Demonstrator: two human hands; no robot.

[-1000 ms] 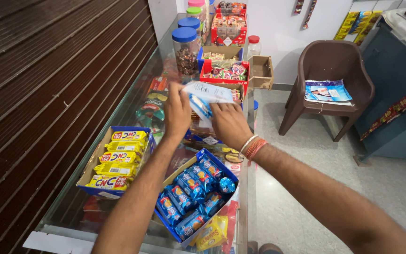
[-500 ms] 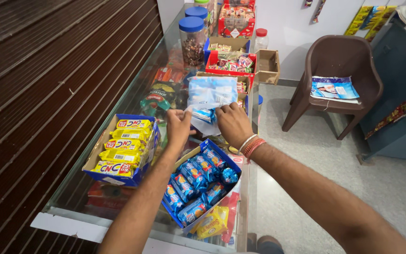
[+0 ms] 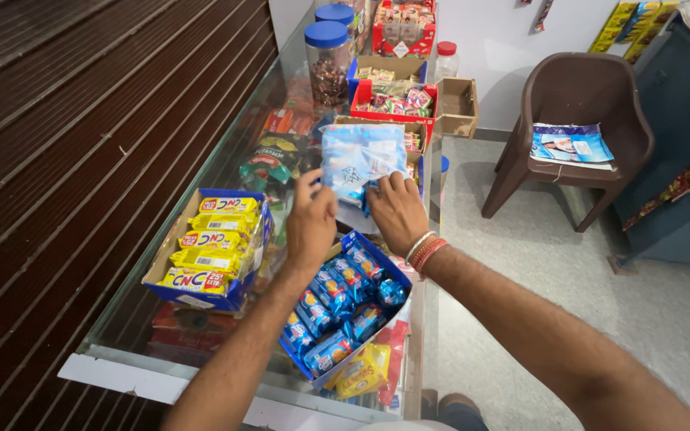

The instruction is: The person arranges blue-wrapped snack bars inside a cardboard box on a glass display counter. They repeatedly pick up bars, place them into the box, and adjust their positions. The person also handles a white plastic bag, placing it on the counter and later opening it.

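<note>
Fingers [image 3: 307,185] of the left hand [image 3: 311,223] and those of the right hand [image 3: 397,211] pinch the lower edge of a clear plastic bag of small blue packets [image 3: 361,160], held just above the glass desk [image 3: 225,160], beyond the blue box of blue biscuit packs [image 3: 345,299]. Left of that box sits a box of yellow packs [image 3: 209,247].

At the centre of the frame, the left hand [image 3: 311,219] and the right hand [image 3: 397,211] grip the lower edge of a clear plastic bag of pale blue packets [image 3: 361,160] above a glass counter [image 3: 201,183]. Just below them lies an open blue carton of blue biscuit packs [image 3: 345,299]; to its left, a blue carton of yellow biscuit packs [image 3: 209,247]. A brown plastic chair [image 3: 576,104] stands at upper right.
</note>
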